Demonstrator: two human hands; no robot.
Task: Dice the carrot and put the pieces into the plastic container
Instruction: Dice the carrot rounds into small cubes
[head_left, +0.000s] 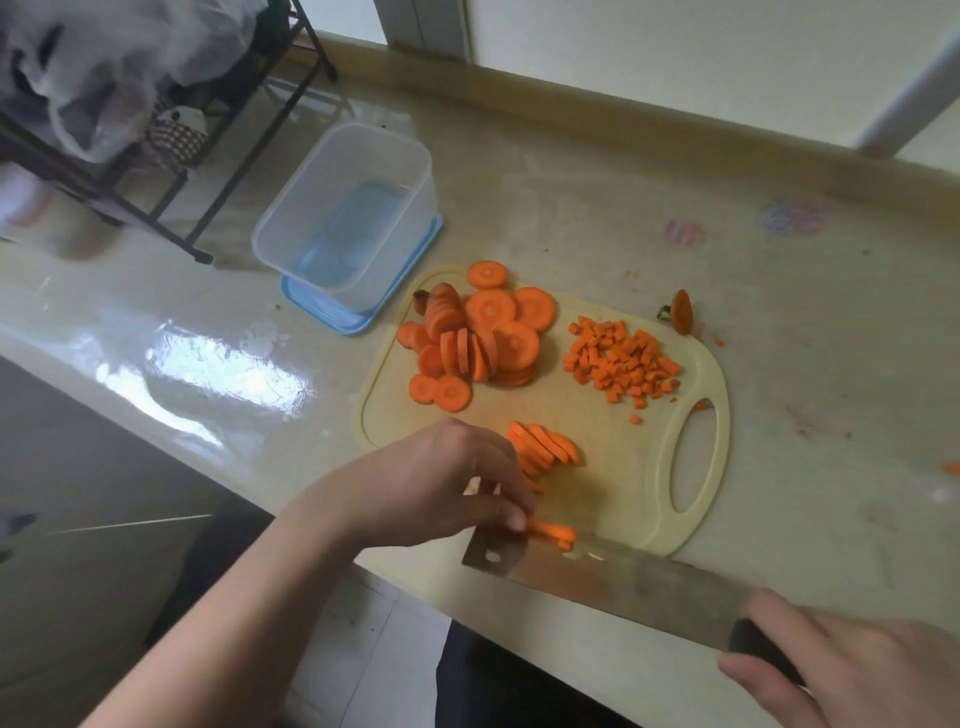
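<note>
A cream cutting board (639, 467) lies on the counter. A pile of round carrot slices (478, 338) sits on its far left, and a heap of diced carrot (621, 361) on its far right. A fanned stack of slices (545, 447) lies near the front. My left hand (447, 483) presses down on a few carrot strips (553, 532) at the board's front edge. My right hand (852, 670) grips the dark handle of a cleaver (597, 569), whose blade rests against those strips. The clear plastic container (348, 208) stands empty beyond the board, on its blue lid (415, 270).
The carrot's cut top end (680, 310) lies on the counter right of the board, with stray bits (950, 467) farther right. A black metal rack (171, 156) holding plastic bags stands at the back left. The counter's front edge runs just below the board.
</note>
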